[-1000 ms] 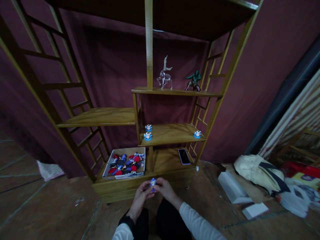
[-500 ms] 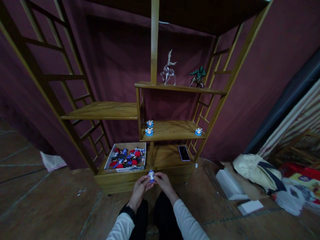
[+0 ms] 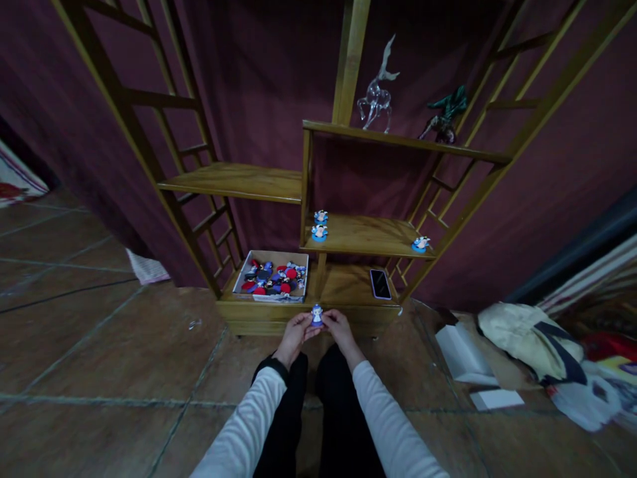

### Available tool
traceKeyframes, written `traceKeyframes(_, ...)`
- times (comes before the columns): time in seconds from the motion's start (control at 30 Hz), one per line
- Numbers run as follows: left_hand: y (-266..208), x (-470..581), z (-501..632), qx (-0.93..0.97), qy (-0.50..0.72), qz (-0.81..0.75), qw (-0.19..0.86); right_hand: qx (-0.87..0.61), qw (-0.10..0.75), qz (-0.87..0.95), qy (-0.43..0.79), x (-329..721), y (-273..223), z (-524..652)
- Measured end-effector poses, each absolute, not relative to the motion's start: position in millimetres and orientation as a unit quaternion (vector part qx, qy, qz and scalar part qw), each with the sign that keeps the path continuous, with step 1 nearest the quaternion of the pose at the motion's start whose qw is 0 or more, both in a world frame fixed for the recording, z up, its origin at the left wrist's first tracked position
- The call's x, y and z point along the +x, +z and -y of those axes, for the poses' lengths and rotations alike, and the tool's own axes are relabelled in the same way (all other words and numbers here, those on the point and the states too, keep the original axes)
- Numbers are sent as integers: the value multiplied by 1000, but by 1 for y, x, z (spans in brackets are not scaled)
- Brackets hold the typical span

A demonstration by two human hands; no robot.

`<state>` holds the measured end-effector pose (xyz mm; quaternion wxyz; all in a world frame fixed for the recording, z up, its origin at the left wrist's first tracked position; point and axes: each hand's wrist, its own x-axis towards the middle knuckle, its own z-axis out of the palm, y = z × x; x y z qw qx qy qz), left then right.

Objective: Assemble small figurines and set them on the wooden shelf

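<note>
A small purple-and-white figurine (image 3: 317,316) stands upright between my two hands, in front of the low wooden cabinet. My left hand (image 3: 295,333) grips it from the left, fingers closed around its lower part. From the other side, my right hand (image 3: 340,328) pinches its edge with thumb and fingers. Just beyond my left hand, an open cardboard box (image 3: 271,297) holds several figurines with red, blue and dark bases. Two blue-based figurines, one behind the other (image 3: 319,233), stand at the left of the middle shelf (image 3: 371,234), and a similar figurine (image 3: 421,244) stands at its right end.
A phone (image 3: 381,284) lies on the cabinet's lower ledge. Above, a clear glass deer (image 3: 377,99) and a green-and-brown figure (image 3: 444,116) stand on the upper shelf (image 3: 413,141). White boxes (image 3: 465,355), a cream bag (image 3: 525,338) and a plastic bag (image 3: 584,398) lie on the floor at right.
The view has tilted down and shifted left, so the shelf appears higher and further right. Both hands still hold the purple-and-white figurine.
</note>
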<state>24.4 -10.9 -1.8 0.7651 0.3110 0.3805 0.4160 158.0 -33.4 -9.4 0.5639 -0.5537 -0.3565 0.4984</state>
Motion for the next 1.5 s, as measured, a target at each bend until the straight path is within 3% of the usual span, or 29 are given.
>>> traceKeyframes(0.63, -4, 28, 13, 324, 414, -403, 749, -607, 511, 465, 393, 160, -9, 39)
traceKeyframes(0.83, -1, 27, 13, 338, 409, -411, 742, -598, 533, 456, 386, 161, -13, 37)
traceKeyframes(1.5, -10, 32, 13, 497, 418, -476, 593, -560, 529, 476, 425, 163, -17, 34)
